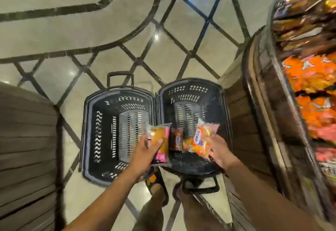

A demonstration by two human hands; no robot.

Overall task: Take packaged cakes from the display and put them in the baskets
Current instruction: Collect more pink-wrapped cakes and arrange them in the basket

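Arms outstretched — left hand [145, 151], right hand [219, 150] gripping.

Two baskets sit at the centre of the frame: the left basket [101, 130] and the right basket [214, 103]. Two hands show below them, the left hand [145, 150] and the right hand [218, 150]. Three cake packs can be counted: a pink-edged pack [160, 136], a brown pack [176, 139] and an orange pack [201, 140]. The packs on the display [263, 85] at the right are too blurred to count.
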